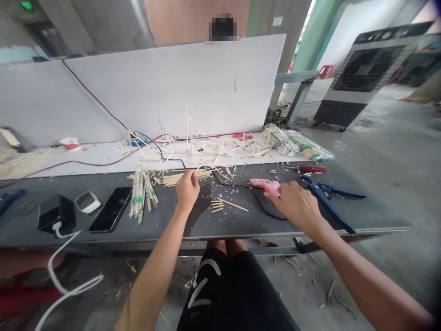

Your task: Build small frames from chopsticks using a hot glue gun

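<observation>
Stick [197, 169] was pinched in left hand [188, 186], over the stick pile [179, 178] on gray table [241, 220] | right hand [296, 202] lay on pink glue gun [266, 185], grip hard to tell | blue pliers [327, 195] just beside

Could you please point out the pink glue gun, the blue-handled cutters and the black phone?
pink glue gun [263, 184]: head view, on its pink barrel.
blue-handled cutters [319, 189]: head view, where the handles meet.
black phone [112, 209]: head view, middle of its screen.
</observation>
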`<state>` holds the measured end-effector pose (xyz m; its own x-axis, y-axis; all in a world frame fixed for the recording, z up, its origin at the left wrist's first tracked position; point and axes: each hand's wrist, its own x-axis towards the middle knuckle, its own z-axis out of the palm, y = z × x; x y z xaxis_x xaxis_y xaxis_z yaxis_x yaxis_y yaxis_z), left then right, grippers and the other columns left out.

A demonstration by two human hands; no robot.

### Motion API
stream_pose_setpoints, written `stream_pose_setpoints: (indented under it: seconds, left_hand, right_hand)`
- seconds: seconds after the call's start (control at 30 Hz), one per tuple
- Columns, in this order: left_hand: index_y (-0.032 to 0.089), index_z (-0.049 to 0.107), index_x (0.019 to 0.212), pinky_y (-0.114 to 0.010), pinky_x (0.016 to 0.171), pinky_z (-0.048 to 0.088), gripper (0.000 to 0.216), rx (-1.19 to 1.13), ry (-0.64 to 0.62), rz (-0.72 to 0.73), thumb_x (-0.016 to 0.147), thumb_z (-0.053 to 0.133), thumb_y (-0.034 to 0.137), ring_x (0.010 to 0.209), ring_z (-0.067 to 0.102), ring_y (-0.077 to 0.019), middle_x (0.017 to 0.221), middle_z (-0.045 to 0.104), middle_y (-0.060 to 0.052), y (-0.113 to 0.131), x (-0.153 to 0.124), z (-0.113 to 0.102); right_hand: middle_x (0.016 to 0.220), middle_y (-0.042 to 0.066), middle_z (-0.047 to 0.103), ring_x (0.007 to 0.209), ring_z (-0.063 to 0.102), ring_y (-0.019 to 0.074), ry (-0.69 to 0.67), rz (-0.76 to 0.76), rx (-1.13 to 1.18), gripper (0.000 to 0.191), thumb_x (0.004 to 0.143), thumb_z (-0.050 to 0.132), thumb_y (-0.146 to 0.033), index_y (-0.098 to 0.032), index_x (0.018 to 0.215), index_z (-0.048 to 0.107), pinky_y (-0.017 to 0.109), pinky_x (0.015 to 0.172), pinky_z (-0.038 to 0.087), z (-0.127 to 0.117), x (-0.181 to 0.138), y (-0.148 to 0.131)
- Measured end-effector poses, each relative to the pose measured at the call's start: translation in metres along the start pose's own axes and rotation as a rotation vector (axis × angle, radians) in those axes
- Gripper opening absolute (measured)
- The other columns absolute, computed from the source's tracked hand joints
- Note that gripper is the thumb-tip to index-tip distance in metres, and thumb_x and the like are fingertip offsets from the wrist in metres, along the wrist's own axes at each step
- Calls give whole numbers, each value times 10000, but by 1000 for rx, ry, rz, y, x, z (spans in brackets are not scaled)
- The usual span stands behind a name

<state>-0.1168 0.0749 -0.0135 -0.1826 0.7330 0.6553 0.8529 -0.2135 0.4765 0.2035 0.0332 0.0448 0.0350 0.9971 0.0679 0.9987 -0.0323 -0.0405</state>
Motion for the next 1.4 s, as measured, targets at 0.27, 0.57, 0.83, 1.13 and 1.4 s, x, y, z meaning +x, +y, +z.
stream_pose_setpoints:
  seconds: [0.27, 0.57, 0.83, 1.13, 1.4]
  left_hand:
    - [192, 646, 977, -285, 612, 461, 256, -358, -137, -236, 955, 498, 401, 614, 677, -196, 790, 736, -76, 4, 1, 1]
    - [145, 613, 902, -326, 658, 576, 388, -1032, -463, -551, 738, 786, 451, 773, 751, -248, 860, 732, -78, 9, 5, -4]
    - [155, 669, 804, -289, 610, 528, 294, -875, -449, -325, 743, 787, 417, 646, 633, -155, 742, 673, -32, 17, 4, -2]
    - [162, 652, 812, -283, 635, 542, 246, -821, -509, -295, 752, 783, 361, 668, 650, -162, 739, 667, -28, 20, 1, -5]
    - [166, 682, 784, -293, 668, 525, 175, -722, -588, -236, 749, 767, 315, 701, 669, -175, 768, 707, -51, 21, 0, -7]
  right_hand:
    - [898, 187, 739, 878, 716, 337, 6, 32, 76, 430, 950, 423, -407, -123, 934, 744, 375, 739, 479, 15, 25, 13]
    - [1040, 286, 712, 997, 701, 373, -1, 88, 160, 454, 941, 499, -366, -19, 1128, 725, 384, 788, 508, 33, 95, -20]
    - [1144, 232, 673, 940, 682, 322, 235, -1, 198, 464, 983, 460, -447, -90, 1141, 711, 373, 779, 483, 36, 73, -13]
    - [1024, 75, 697, 841, 647, 180, -8, -674, 482, 210, 944, 556, -208, -199, 1022, 751, 260, 746, 437, 42, 0, -63]
    - [994, 104, 689, 833, 648, 214, -21, -443, 262, 244, 952, 493, -168, -176, 972, 736, 280, 702, 408, 46, 18, -41]
